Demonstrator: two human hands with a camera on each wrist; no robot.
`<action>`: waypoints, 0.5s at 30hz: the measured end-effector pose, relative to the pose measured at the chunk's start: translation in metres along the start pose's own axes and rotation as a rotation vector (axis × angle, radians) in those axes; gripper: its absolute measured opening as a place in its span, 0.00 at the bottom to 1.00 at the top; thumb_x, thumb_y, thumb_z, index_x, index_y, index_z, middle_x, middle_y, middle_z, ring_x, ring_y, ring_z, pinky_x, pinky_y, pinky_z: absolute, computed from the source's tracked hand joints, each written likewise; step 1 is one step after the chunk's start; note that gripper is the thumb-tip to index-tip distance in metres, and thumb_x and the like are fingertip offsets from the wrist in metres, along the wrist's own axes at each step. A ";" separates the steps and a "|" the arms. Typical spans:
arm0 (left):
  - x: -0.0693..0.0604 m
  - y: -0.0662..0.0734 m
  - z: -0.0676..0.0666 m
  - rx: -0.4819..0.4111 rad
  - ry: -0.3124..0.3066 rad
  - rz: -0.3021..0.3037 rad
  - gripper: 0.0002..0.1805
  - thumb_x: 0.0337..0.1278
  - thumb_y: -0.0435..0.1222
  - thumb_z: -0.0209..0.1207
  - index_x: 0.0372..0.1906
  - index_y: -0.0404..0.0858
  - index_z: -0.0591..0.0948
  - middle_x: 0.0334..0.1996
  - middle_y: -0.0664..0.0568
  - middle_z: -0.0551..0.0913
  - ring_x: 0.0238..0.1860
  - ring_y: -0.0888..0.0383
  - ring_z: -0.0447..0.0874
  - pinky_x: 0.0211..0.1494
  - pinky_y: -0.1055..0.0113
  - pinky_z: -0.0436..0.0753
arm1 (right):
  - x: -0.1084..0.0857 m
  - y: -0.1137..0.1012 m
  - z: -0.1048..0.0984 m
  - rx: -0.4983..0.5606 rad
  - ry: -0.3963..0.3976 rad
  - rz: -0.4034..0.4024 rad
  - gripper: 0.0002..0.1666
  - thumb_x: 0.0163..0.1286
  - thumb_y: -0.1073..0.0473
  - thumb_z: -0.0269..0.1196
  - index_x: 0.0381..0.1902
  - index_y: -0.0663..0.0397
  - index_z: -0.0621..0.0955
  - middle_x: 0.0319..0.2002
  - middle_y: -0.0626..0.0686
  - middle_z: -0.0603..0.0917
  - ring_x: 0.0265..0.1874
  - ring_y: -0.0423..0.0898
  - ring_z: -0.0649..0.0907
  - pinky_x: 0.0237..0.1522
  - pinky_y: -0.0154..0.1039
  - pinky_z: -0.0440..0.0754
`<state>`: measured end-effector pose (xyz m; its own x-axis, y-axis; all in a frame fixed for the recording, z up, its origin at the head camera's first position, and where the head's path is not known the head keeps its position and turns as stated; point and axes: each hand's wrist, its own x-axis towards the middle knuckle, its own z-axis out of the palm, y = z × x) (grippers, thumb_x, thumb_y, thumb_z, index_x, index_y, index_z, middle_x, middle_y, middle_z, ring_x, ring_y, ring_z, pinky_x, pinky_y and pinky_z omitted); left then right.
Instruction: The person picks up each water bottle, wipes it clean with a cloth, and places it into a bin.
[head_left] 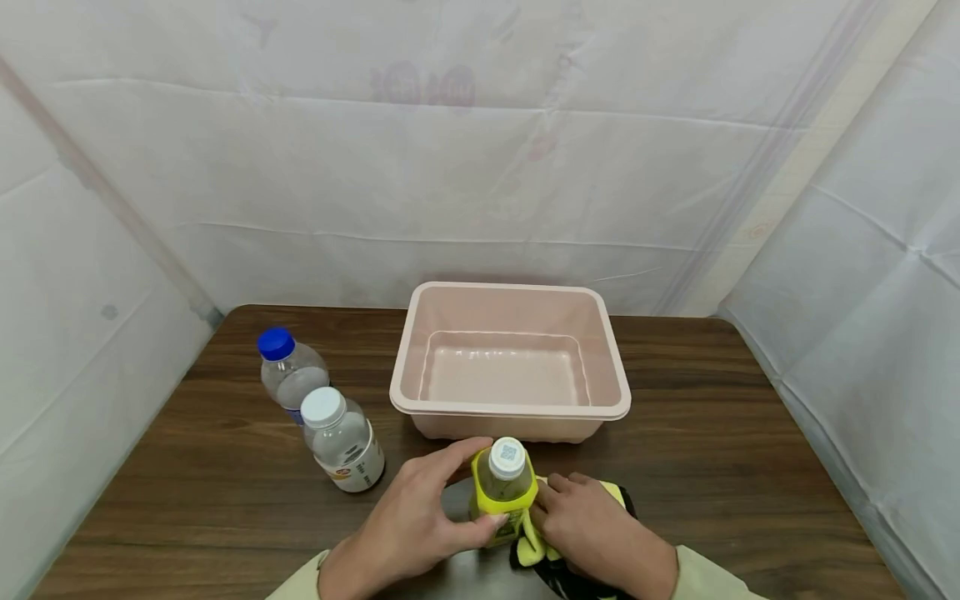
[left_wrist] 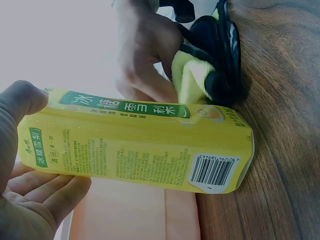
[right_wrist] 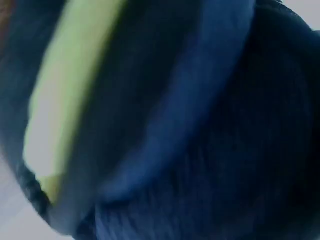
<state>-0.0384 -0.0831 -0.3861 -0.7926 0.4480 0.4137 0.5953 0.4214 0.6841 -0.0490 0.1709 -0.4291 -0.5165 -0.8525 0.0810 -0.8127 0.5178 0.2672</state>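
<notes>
My left hand (head_left: 423, 508) grips a drink bottle (head_left: 507, 475) with a yellow label and a white cap, thumb on one side and fingers on the other. In the left wrist view the bottle (left_wrist: 145, 145) shows a green title panel and a barcode. Just right of it, my right hand (head_left: 592, 529) holds a yellow and black cloth (head_left: 532, 546), its fingertips partly hidden near the bottle's side. Dark folds of the cloth (right_wrist: 210, 150) fill the right wrist view, blurred.
Behind the hands stands a pink plastic basin (head_left: 510, 411) with nothing in it. To the left are two clear bottles, one blue-capped (head_left: 292, 371) and one white-capped (head_left: 345, 442). White sheeting (head_left: 450, 183) hangs around the wooden table (head_left: 735, 467).
</notes>
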 end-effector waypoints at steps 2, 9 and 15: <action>-0.001 0.000 -0.001 -0.033 -0.010 -0.017 0.39 0.48 0.37 0.79 0.67 0.41 0.75 0.56 0.53 0.88 0.54 0.63 0.88 0.54 0.64 0.90 | 0.000 -0.002 0.001 -0.030 0.016 -0.007 0.09 0.60 0.52 0.76 0.33 0.39 0.84 0.31 0.40 0.80 0.28 0.39 0.76 0.25 0.32 0.68; 0.001 0.001 -0.002 -0.119 -0.046 -0.040 0.35 0.51 0.34 0.78 0.60 0.41 0.70 0.57 0.53 0.88 0.58 0.61 0.87 0.61 0.61 0.88 | -0.003 0.002 -0.005 -0.003 0.001 -0.007 0.10 0.58 0.55 0.76 0.32 0.38 0.84 0.30 0.40 0.78 0.28 0.39 0.73 0.27 0.32 0.68; 0.000 -0.001 -0.005 -0.092 -0.053 -0.018 0.33 0.55 0.38 0.76 0.62 0.45 0.71 0.58 0.53 0.87 0.59 0.60 0.87 0.60 0.61 0.88 | -0.012 0.017 -0.010 0.187 0.132 0.065 0.22 0.49 0.68 0.75 0.38 0.39 0.83 0.32 0.41 0.72 0.29 0.37 0.68 0.30 0.31 0.73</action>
<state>-0.0395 -0.0870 -0.3836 -0.7935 0.4829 0.3704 0.5645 0.3565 0.7445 -0.0536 0.1894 -0.4160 -0.5396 -0.8126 0.2205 -0.8211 0.5658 0.0757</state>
